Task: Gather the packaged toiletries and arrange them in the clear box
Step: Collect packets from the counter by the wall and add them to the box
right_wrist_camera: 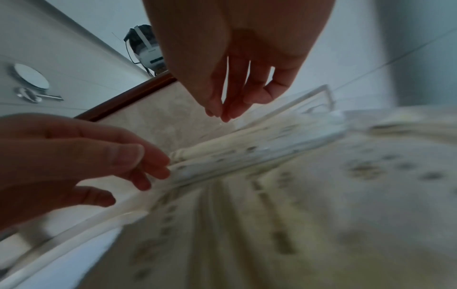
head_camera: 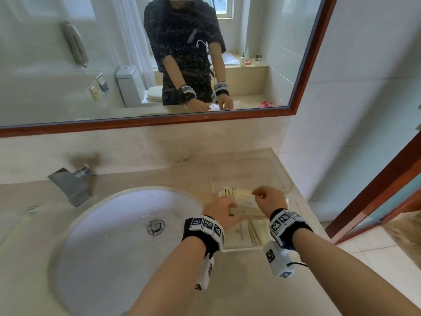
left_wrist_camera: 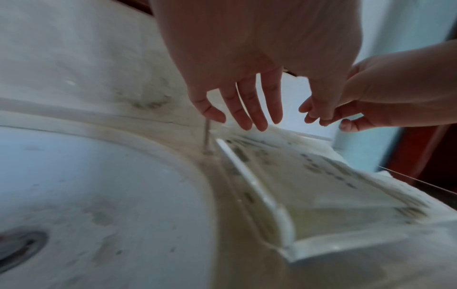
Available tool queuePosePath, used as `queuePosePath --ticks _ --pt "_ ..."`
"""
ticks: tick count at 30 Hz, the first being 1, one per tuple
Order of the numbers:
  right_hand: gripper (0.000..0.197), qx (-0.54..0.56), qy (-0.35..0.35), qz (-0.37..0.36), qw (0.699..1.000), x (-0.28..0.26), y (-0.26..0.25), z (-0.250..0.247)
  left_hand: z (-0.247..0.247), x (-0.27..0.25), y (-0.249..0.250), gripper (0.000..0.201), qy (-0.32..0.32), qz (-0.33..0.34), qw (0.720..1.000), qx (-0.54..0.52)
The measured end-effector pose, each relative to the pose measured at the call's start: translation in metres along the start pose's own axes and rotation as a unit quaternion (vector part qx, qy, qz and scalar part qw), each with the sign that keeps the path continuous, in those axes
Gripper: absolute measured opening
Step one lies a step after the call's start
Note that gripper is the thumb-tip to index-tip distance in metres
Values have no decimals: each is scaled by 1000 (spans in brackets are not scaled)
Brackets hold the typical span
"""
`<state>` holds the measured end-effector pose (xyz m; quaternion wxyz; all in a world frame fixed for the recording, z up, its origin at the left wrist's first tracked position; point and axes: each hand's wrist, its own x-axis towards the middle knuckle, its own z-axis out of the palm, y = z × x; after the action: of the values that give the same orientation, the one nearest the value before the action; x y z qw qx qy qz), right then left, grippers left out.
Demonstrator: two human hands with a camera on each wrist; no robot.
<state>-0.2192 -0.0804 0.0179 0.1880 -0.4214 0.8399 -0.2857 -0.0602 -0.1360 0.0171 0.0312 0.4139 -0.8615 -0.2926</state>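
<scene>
Scene: At a bathroom counter (head_camera: pixel 141 176) beside the sink (head_camera: pixel 118 224), a person worked both hands over a clear box (head_camera: pixel 248 169) that already held cream-coloured toiletry packets (head_camera: pixel 241 201).
Left hand: The left hand (head_camera: pixel 219 209) reached in from the sink side; in the right wrist view its thumb and fingertips (right_wrist_camera: pixel 158 168) pinched the near ends of a few packets at the box's edge.
Right hand: The right hand (head_camera: pixel 267 199) hovered just above the packets, its fingertips (right_wrist_camera: pixel 222 111) drawn together in a narrow pinch; whether they held anything could not be told.
Where the packets lay: Inside the box, directly under both sets of fingers, overlapping one another; none showed on the counter outside it.
Long axis: The pinched packets ran crosswise, from the left fingertips toward the right hand; a second group nearer the wrists pointed away from the person, roughly square to the first.
Doing it well: The step looked to be squaring the crosswise stack. It likely called for the left pinch to steady one end while the right hand pressed the far ends flat and level.
Risk: The thin wrappers would probably slide and fan apart if released unevenly.
</scene>
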Motion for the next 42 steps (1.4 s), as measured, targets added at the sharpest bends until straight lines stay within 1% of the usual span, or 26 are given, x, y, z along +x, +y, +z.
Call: queuePosePath --ticks 3,5,11,16,22,30,33,38,42 --pt "22 7 -24 -40 999 1 -44 31 -21 -21 -36 44 32 -31 999 -7" --pt "22 13 -57 -64 996 -4 -75 54 -37 -39 -63 46 48 -57 997 -3" --pt "22 1 -133 -142 981 -29 -162 126 -83 -101 -154 45 89 -157 984 2" --pt "25 2 -173 -182 968 -56 -224 182 -111 -156 -222 44 106 -227 968 2" --pt "25 -11 -214 -221 951 -87 -291 246 -139 -216 -289 42 130 -287 949 -11" --pt "23 -30 -267 -256 929 -124 -367 322 -169 -281 -363 41 158 -341 926 -18" --pt "24 -31 -274 -264 924 -135 -392 345 -179 -298 -390 41 167 -355 920 -16" --pt "30 -30 -273 -269 923 -153 -427 381 -187 -319 -428 40 161 -385 908 -16" --pt "29 -57 -284 -277 916 -165 -448 408 -189 -332 -452 36 152 -401 903 -26"
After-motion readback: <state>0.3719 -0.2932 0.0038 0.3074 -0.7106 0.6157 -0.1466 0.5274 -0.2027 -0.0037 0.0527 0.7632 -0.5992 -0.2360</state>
